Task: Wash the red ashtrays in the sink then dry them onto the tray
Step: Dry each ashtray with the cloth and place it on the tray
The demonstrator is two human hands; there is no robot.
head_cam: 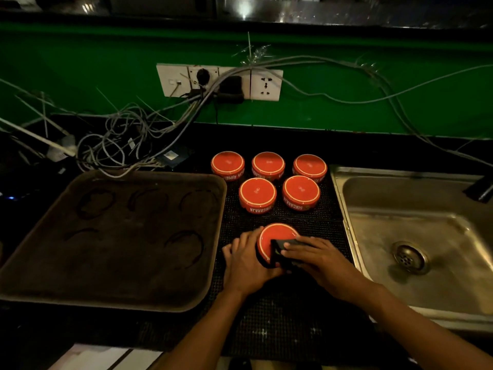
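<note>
Ashtray (274,235) sits low at centre frame on the black mat (282,311), upside down. I see my left hand (246,265) curled round its side, while my right hand (318,259) presses a dark sponge (282,252) on its base. Five more ashtrays (268,162) stand above; tray (112,236) left, sink (416,236) right.

Glossy red ashtrays (301,192), matt dark tray (112,236), scuffed metal sink (416,236)

The tray (112,236) lies left of my mat (280,303), the sink (416,236) right. Five ashtrays (268,162) sit upside down behind my hands.
</note>
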